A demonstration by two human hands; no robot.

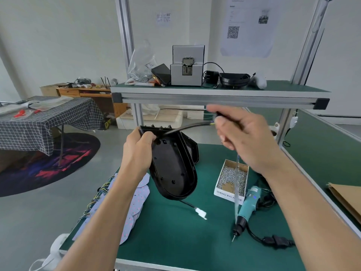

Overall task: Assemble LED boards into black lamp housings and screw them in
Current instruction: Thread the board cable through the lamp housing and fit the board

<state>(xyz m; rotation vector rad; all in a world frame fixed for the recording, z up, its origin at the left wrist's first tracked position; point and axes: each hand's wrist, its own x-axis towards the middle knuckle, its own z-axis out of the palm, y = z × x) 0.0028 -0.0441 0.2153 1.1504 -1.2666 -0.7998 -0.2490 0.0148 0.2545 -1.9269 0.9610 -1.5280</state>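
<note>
My left hand (137, 151) grips the top end of a black lamp housing (172, 169), held tilted above the green bench with its hollow inside facing me. My right hand (242, 137), blurred, pinches the housing's black cable (187, 127) and holds it up to the right. The cable's other end with a white connector (200, 213) lies on the mat below the housing. A pile of LED boards (136, 200) with coloured wires sits at the bench's left edge. More black housings (192, 147) stand behind the held one.
A cardboard box of screws (232, 178) and a teal electric screwdriver (247, 209) with its black cord lie right of the housing. An upper shelf (214, 92) carries a grey screw feeder (187, 65), a bag of screws and black parts. Brown cardboard (345, 200) lies far right.
</note>
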